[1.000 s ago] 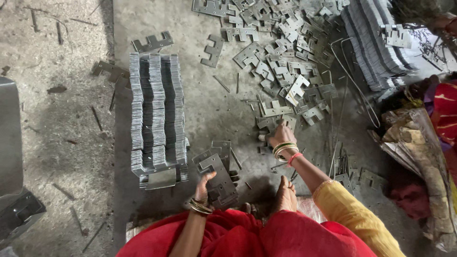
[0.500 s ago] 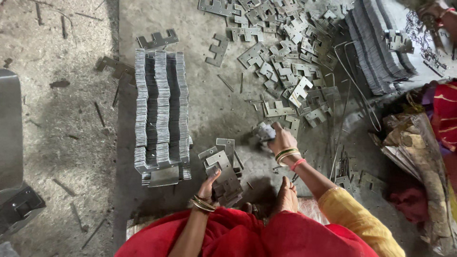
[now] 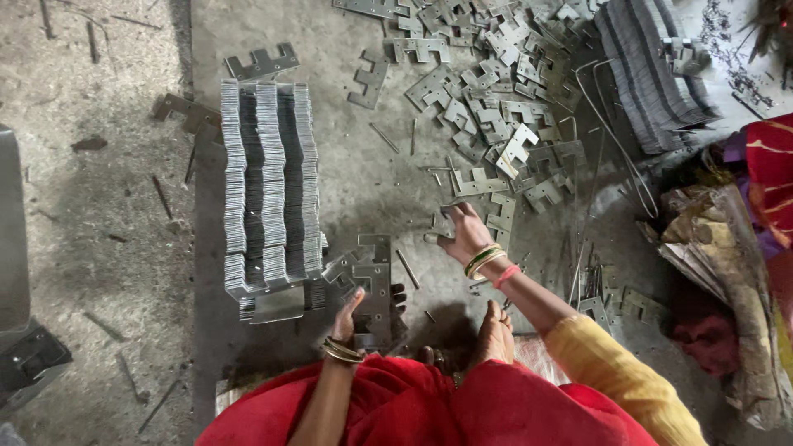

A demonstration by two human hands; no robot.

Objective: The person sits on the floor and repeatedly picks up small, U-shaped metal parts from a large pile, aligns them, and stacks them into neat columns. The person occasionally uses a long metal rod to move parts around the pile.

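My left hand (image 3: 351, 318) grips a small bunch of flat grey metal stampings (image 3: 369, 285) held upright on the floor just in front of my lap. My right hand (image 3: 464, 233) reaches forward and closes on one loose E-shaped metal plate (image 3: 442, 223) at the near edge of a scattered pile of the same plates (image 3: 496, 124). To the left stands a long neat stack of plates on edge (image 3: 268, 186), right next to the bunch in my left hand. Bangles sit on both wrists.
A second fanned stack of plates (image 3: 652, 74) lies at the upper right. Thin metal rods (image 3: 619, 157) cross the floor beside it. Crumpled cloth and paper (image 3: 727, 264) lie at the right. A dark metal object (image 3: 21, 330) is at the left edge. Loose nails dot the concrete.
My right hand has moved a little forward and left onto a loose plate. My left hand stays on the upright bunch, which now shows more plates.
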